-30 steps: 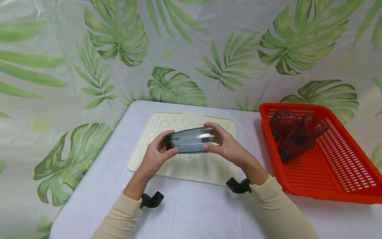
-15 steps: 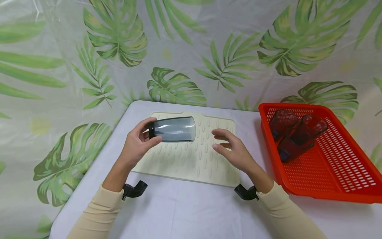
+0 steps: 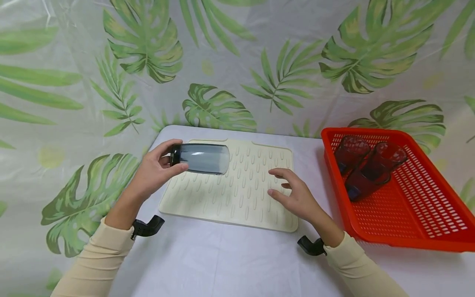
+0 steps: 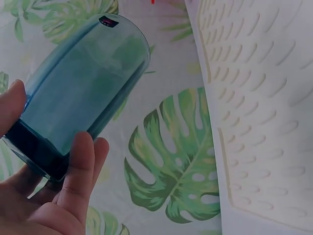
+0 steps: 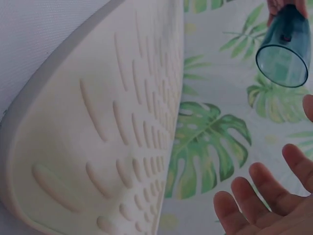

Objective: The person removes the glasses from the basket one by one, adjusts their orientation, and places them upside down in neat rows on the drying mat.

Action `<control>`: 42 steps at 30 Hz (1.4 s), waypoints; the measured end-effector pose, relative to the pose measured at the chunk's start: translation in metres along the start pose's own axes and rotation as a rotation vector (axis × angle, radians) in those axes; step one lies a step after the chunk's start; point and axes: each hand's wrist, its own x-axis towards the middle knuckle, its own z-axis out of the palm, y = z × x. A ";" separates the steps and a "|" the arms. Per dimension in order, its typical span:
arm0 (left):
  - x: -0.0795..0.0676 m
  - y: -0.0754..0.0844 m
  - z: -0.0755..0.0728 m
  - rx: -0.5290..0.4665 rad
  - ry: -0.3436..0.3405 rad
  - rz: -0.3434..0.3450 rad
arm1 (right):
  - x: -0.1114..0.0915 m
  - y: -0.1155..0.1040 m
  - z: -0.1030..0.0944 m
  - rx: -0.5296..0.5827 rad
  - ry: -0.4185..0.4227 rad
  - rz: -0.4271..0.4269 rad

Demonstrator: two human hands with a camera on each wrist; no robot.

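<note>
My left hand (image 3: 155, 165) grips a blue-grey drinking glass (image 3: 204, 158) by its thick dark base. The glass lies on its side in the air, its mouth pointing right, over the left back part of a cream ridged drying mat (image 3: 237, 206). In the left wrist view, thumb and fingers curl round the base of the glass (image 4: 88, 83), and a small dark label shows near its rim. My right hand (image 3: 295, 196) hovers over the right side of the mat, fingers loosely bent and apart, holding nothing. The right wrist view shows the open mouth of the glass (image 5: 282, 63).
A red plastic basket (image 3: 426, 222) with perforated walls stands on the right of the white-covered table (image 3: 222, 264). Several dark-looking glasses (image 3: 367, 175) lean together in its left part. A leaf-patterned sheet (image 3: 282, 74) hangs behind and on the left.
The right hand has let go of the glass's mouth end and drawn back right and slightly nearer. The left hand has carried the glass left and a little farther back.
</note>
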 end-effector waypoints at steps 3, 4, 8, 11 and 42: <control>-0.001 0.005 -0.005 0.051 0.001 0.003 | -0.001 0.001 0.001 0.001 -0.001 -0.001; -0.001 0.007 -0.007 0.069 0.001 0.003 | -0.001 0.001 0.001 0.002 -0.001 -0.003; 0.001 0.017 -0.016 0.167 -0.005 -0.011 | -0.001 0.001 0.002 0.011 -0.003 -0.014; 0.005 0.024 -0.025 0.253 -0.016 -0.016 | -0.001 0.001 0.003 0.017 -0.005 -0.020; 0.080 0.043 -0.058 0.613 -0.214 -0.060 | -0.003 0.000 0.012 0.009 -0.052 -0.055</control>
